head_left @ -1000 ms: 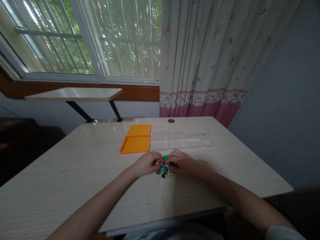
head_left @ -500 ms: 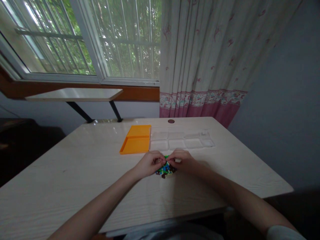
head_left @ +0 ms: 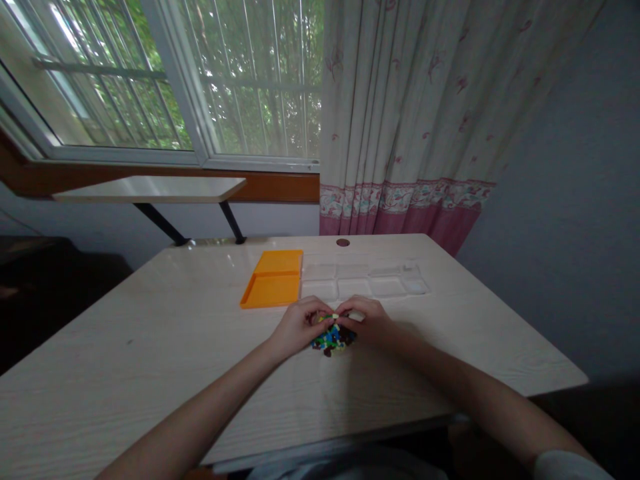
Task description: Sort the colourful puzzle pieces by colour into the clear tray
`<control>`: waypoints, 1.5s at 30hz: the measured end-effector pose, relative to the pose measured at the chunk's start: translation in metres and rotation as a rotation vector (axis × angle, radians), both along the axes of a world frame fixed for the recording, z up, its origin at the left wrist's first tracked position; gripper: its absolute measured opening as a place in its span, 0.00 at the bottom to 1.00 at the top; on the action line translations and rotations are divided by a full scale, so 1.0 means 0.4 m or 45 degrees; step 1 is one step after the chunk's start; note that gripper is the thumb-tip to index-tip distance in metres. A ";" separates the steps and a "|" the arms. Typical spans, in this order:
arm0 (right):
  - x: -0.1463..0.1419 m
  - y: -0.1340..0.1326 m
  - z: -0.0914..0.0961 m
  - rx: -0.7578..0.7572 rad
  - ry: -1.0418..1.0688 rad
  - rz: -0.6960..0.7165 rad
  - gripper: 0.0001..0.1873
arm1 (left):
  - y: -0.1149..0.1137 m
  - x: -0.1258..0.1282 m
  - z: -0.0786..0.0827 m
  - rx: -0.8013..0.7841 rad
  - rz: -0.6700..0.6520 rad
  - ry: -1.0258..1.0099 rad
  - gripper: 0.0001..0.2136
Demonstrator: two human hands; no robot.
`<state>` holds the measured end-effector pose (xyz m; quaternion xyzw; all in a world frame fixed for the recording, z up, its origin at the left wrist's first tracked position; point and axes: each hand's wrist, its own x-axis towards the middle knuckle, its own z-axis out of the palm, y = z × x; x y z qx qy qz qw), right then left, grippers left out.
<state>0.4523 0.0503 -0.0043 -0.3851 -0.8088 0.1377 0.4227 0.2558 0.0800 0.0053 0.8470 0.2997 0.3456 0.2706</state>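
A small heap of colourful pieces (head_left: 330,340), blue, green, white and dark brown, lies on the table; they look like tiny toy bricks, though too small to be sure. Over the heap's far side, my left hand (head_left: 303,325) is closed, thumb and forefinger pinched. My right hand (head_left: 366,320) mirrors it from the other side, its fingertips meeting those of the left. Something small and pale shows between the fingertips, but its kind cannot be made out. The fingers hide part of the heap.
Beyond my hands lies an open orange case (head_left: 273,291). Beside it, a clear plastic box (head_left: 354,288) with several compartments stands open. A raised shelf (head_left: 155,190) on black legs is at the table's back left. A curtain (head_left: 400,133) hangs behind the table (head_left: 175,360).
Both hands have risen slightly and the fingers have shifted their pinch. More of the small pale piece shows between the fingertips. The cases have not moved.
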 end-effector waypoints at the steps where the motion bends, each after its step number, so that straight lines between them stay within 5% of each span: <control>1: 0.000 0.000 0.000 0.009 0.007 -0.007 0.10 | 0.000 0.000 0.000 0.004 0.006 -0.004 0.07; 13: 0.002 -0.006 0.005 -0.131 0.028 -0.015 0.13 | -0.002 -0.004 0.005 0.075 -0.001 -0.007 0.06; 17: 0.028 0.006 0.012 -0.323 -0.067 -0.003 0.11 | 0.010 -0.022 0.038 0.147 0.159 -0.085 0.06; 22: 0.074 0.039 0.008 -0.508 -0.231 0.237 0.09 | 0.032 -0.057 0.069 0.320 0.336 -0.229 0.06; 33: 0.082 0.054 -0.010 -0.519 -0.266 0.321 0.12 | 0.011 -0.053 0.079 0.509 0.336 -0.310 0.03; 45: 0.080 0.047 -0.004 -0.538 -0.238 0.344 0.12 | 0.016 -0.055 0.073 0.478 0.329 -0.259 0.05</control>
